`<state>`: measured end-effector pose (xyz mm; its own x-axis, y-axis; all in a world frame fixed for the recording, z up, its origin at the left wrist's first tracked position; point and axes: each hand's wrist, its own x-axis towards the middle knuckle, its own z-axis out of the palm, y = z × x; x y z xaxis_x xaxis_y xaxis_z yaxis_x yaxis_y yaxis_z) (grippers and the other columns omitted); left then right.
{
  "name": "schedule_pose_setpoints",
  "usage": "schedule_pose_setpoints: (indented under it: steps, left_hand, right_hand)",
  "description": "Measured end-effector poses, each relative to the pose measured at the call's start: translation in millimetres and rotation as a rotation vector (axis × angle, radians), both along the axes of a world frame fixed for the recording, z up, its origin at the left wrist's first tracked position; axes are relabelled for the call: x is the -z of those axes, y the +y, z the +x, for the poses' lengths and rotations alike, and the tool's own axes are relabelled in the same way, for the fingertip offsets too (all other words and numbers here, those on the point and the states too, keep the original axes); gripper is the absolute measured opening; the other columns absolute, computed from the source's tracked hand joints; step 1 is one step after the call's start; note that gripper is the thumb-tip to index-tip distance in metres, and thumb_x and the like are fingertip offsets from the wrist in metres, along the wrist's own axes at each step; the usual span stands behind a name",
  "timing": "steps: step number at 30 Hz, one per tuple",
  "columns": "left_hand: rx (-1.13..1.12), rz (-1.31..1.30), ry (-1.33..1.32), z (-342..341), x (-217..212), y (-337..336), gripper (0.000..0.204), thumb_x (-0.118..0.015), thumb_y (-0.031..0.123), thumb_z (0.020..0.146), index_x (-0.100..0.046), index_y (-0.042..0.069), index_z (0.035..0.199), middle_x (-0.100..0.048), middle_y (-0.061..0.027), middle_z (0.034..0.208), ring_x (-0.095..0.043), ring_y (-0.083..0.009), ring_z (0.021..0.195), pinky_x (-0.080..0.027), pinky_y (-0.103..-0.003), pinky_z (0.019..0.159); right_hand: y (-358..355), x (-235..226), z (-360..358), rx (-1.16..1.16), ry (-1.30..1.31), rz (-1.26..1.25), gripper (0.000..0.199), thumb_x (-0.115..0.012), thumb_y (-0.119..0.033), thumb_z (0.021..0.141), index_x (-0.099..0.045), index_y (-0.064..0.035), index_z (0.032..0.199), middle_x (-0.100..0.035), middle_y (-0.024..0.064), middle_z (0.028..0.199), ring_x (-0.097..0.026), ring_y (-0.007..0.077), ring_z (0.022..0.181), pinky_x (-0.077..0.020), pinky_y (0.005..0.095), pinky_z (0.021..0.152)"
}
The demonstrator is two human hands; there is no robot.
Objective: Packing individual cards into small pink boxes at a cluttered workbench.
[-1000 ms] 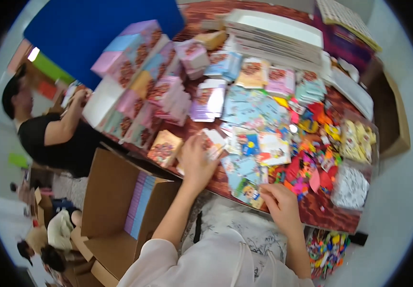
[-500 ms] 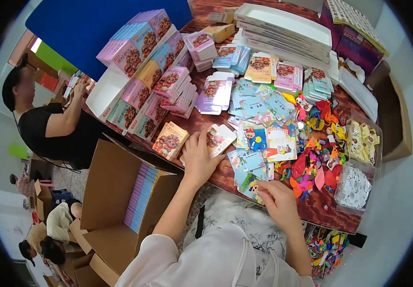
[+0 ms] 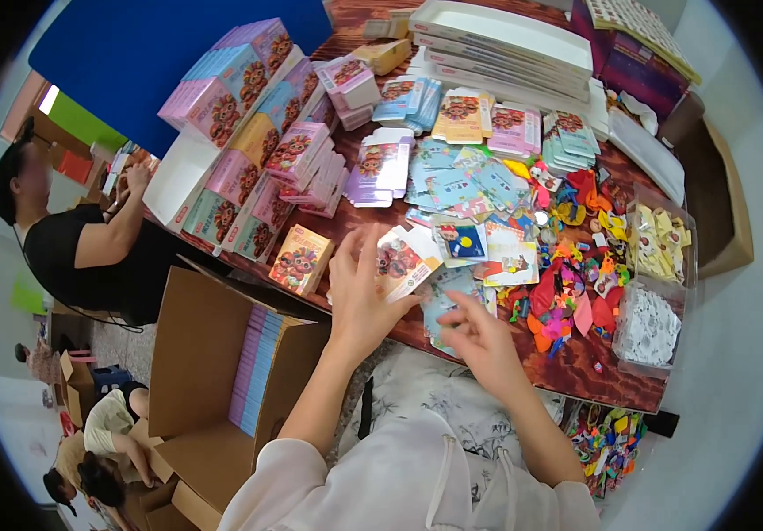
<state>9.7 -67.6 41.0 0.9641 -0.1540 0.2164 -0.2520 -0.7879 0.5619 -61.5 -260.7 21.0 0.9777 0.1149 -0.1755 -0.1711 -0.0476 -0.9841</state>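
My left hand [image 3: 359,296] is closed around a small carton [image 3: 399,265] with a printed front and raised white flaps, tilted at the table's near edge. My right hand [image 3: 483,341] hovers to its right, slightly blurred, fingers bent and apart, with nothing visible in them. Below its fingertips lie light-blue printed cards [image 3: 445,301]. A blue picture card [image 3: 459,240] and a white picture card [image 3: 510,258] rest just beyond. An orange carton [image 3: 302,259] stands left of my left hand.
Stacked cartons [image 3: 235,84] rise at the left. Flattened cartons [image 3: 463,117] and white trays [image 3: 505,40] sit behind. Colourful small toys [image 3: 567,283] and a clear plastic bin [image 3: 655,332] are at right. Below left stands an open cardboard box [image 3: 200,354]; a person [image 3: 89,248] works beyond it.
My right hand has lifted from the near cards and moved up and left towards the carton. The figure card under its fingers no longer shows there. My left hand tilts the carton more upright.
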Motion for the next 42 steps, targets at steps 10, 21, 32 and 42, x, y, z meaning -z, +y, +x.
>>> schedule_pose_setpoints:
  steps: [10,21,32,42]
  left_hand:
    - [0.300,-0.535,0.249,-36.7,-12.0,-5.4,0.088,-0.081,0.013,0.080,-0.031,0.001,0.151,-0.035,-0.0215,0.154,-0.043,-0.0306,0.137,-0.041,-0.042,0.109]
    - [0.560,-1.409,1.407,-34.4,28.1,-20.9,0.078,-0.075,0.035,0.089,-0.038,0.001,0.148,-0.060,-0.0131,0.133,-0.058,-0.0232,0.124,-0.046,-0.037,0.104]
    - [0.456,-1.061,1.167,-48.2,27.7,-35.3,0.041,-0.077,0.016,0.085,-0.064,0.003,0.121,-0.069,-0.0048,0.110,-0.066,-0.0138,0.099,-0.053,-0.032,0.088]
    - [0.344,-1.315,0.973,-59.7,44.4,-51.0,0.049,-0.046,0.037,0.105,-0.054,-0.002,0.134,-0.066,-0.0111,0.120,-0.064,-0.0159,0.106,-0.052,-0.032,0.092]
  right_hand:
    - [-4.2,19.9,29.8,0.179,0.265,0.517,0.021,-0.064,-0.015,0.097,-0.064,-0.0015,0.113,-0.064,-0.0020,0.076,-0.054,0.0020,0.053,-0.0370,0.0161,0.043]
    - [-30.5,-23.9,-7.0,0.349,-0.450,-0.400,0.025,-0.074,-0.004,0.081,-0.066,-0.0036,0.105,-0.057,0.0126,0.127,-0.063,0.0189,0.096,-0.0511,0.0283,0.074]
    - [-40.0,-32.6,-17.3,0.094,-0.260,0.098,0.017,-0.056,-0.010,0.095,-0.066,0.0034,0.101,-0.061,0.0133,0.118,-0.056,0.0230,0.112,-0.0436,0.0350,0.096]
    - [-44.0,-15.8,-33.5,0.316,-0.156,0.063,0.027,-0.054,-0.008,0.100,-0.062,0.0027,0.123,-0.062,0.0075,0.118,-0.061,0.0145,0.106,-0.0462,0.0252,0.092]
